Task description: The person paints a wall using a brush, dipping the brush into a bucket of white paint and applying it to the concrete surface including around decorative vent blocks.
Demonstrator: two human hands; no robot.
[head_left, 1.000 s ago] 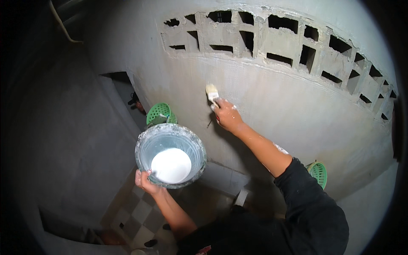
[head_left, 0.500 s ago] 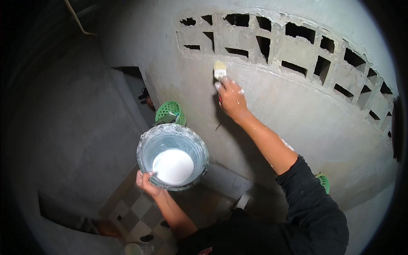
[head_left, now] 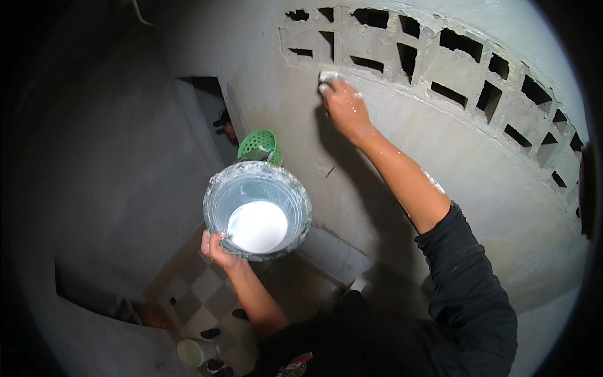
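My left hand (head_left: 218,249) is closed on the rim of a grey bucket (head_left: 295,195), thumb over the edge. White paint (head_left: 258,226) lies in the bucket's bottom, and dried splashes coat the rim. Higher up, my right hand (head_left: 347,108), speckled with white, grips a paintbrush (head_left: 328,76). Its handle is hidden in my fingers. The bristle end is up against the grey wall (head_left: 276,94), just under the lower edge of a row of vent blocks (head_left: 402,56).
A green perforated basket (head_left: 259,142) hangs on the wall behind the bucket. Left of it is a dark doorway opening (head_left: 213,110). Below, a pale bucket (head_left: 191,353) stands on the checkered tile floor (head_left: 204,286). A low ledge (head_left: 333,254) runs along the wall's foot.
The brush and my right hand have gone up the wall, nearer the vent blocks. The view has shifted a little, and the bucket sits slightly higher in it, still in my left hand.
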